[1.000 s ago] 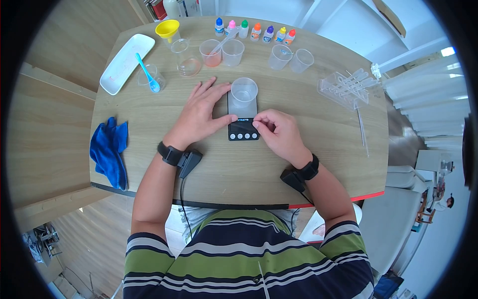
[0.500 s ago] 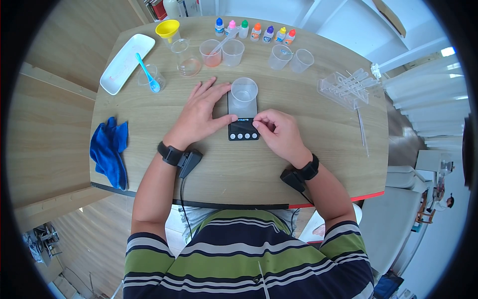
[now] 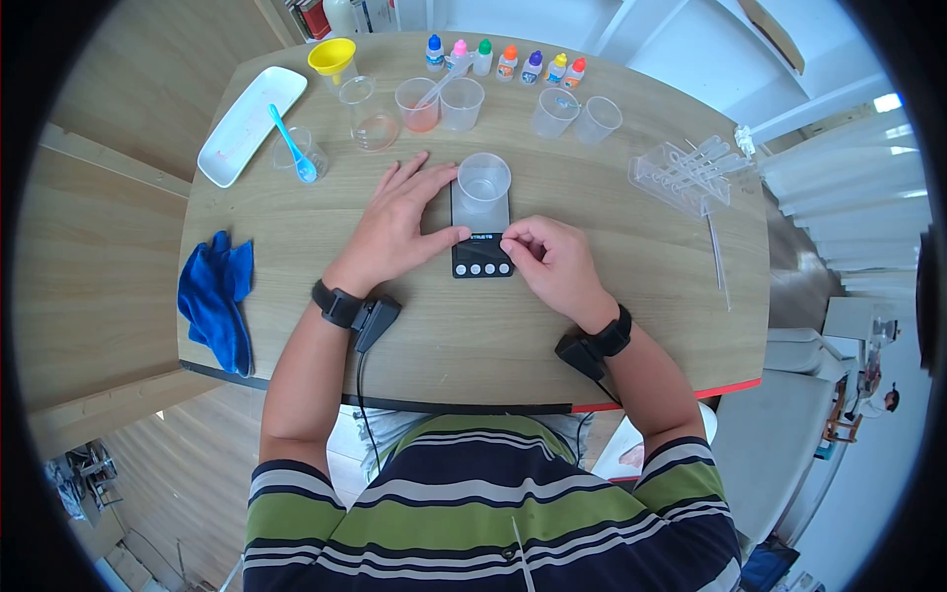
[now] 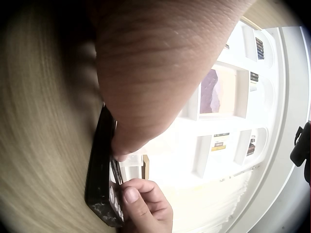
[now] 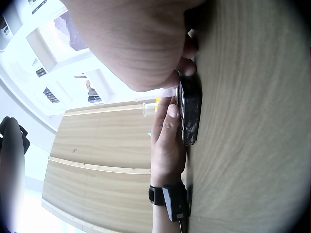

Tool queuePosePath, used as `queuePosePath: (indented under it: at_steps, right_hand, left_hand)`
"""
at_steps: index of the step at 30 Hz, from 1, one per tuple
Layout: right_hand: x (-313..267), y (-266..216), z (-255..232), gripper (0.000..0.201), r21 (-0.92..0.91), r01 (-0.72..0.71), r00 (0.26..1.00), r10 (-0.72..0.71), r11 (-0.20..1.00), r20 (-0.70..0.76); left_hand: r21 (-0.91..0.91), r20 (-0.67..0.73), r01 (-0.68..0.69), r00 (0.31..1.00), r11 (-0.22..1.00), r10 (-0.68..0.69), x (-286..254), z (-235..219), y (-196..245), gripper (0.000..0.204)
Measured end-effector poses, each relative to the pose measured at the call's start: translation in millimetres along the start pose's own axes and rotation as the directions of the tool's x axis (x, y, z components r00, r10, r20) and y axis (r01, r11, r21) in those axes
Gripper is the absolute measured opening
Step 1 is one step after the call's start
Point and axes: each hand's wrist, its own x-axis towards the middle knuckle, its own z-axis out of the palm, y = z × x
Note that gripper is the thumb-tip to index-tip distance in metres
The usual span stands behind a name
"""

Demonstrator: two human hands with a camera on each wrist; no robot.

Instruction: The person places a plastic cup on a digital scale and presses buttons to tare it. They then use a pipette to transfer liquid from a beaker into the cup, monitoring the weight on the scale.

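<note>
A small black digital scale (image 3: 481, 254) lies on the table, with a lit display and several round buttons along its near edge. On its platform stands a clear plastic cup (image 3: 483, 185). My left hand (image 3: 400, 222) lies along the scale's left side, fingers stretched toward the far corner, thumb tip at the display's left edge. From the right, my right hand (image 3: 554, 259) has its fingers curled, with thumb and forefinger together at the display's right edge. The left wrist view shows those fingertips pinching at the scale's top edge; the right wrist view shows the scale's dark side.
Behind the scale stand clear cups (image 3: 461, 105), a flask (image 3: 373, 128), a yellow funnel (image 3: 332, 57) and several dropper bottles (image 3: 506, 65). A white tray (image 3: 252, 128), blue spoon (image 3: 293, 148) and blue cloth (image 3: 217, 301) lie left. Right is a clear rack (image 3: 656, 178).
</note>
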Motion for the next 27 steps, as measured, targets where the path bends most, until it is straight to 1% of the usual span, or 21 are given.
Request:
queuePosePath:
  at_steps: [9, 11, 12, 14, 20, 22, 27]
  right_hand:
    - [-0.3, 1.7, 1.0, 0.006, -0.006, 0.0, 1.0, 0.0, 1.0, -0.001]
    - [-0.2, 1.9, 1.3, 0.006, -0.003, 0.009, 1.0, -0.009, 1.0, -0.003]
    - [-0.2, 1.7, 1.1, 0.006, -0.001, 0.008, 1.0, -0.008, 1.0, -0.001]
    - [0.2, 1.1, 0.8, 0.006, 0.0, 0.007, 1.0, -0.007, 1.0, 0.0]
    - [0.7, -2.1, -0.1, 0.005, 0.007, -0.008, 1.0, 0.008, 1.0, -0.002]
    - [1.0, -1.9, -0.3, 0.005, -0.019, 0.001, 1.0, -0.001, 1.0, -0.001]
    - [0.2, 2.4, 1.4, 0.006, -0.011, 0.031, 0.999, -0.031, 0.999, -0.009]
  left_hand:
    - [0.006, 0.008, 0.007, 1.0, 1.0, -0.007, 0.6, -0.3, 1.0, 0.082]
    - [0.006, -0.017, 0.009, 1.0, 1.0, -0.009, 0.7, -1.4, 4.3, 0.075]
    - [0.005, -0.017, 0.009, 1.0, 1.0, -0.009, 0.6, -1.3, 3.5, 0.075]
    - [0.005, 0.01, 0.013, 1.0, 1.0, -0.013, 0.7, -1.0, 1.2, 0.082]
    - [0.009, 0.004, 0.005, 1.0, 1.0, -0.005, 0.6, -0.2, 0.2, 0.082]
    - [0.01, 0.004, 0.005, 1.0, 1.0, -0.005, 0.6, -0.1, -0.2, 0.083]
    - [0.02, 0.006, 0.005, 1.0, 1.0, -0.005, 0.3, -0.7, 0.3, 0.083]
